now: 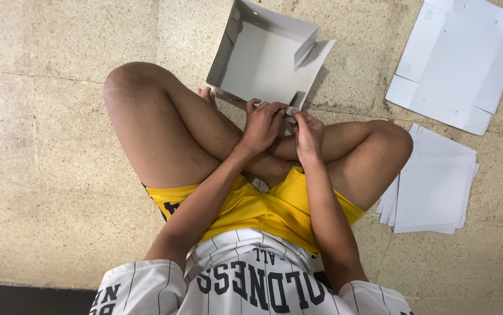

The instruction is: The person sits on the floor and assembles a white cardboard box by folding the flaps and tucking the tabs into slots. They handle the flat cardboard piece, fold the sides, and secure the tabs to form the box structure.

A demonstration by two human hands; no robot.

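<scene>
Head view: hands (283,125) grip box (263,61), angled away.

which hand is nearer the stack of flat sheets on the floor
Right. The right hand is at the box's near edge, on the stack's side; the left hand is beside it, farther from the stack.

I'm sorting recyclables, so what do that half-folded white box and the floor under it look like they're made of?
The half-folded box looks like thin white paperboard with a matte finish: its walls stand along sharp creases, and both hands, left hand and right hand, pinch its near edge. The floor seems speckled beige stone or terrazzo tile, with grout lines.
</scene>
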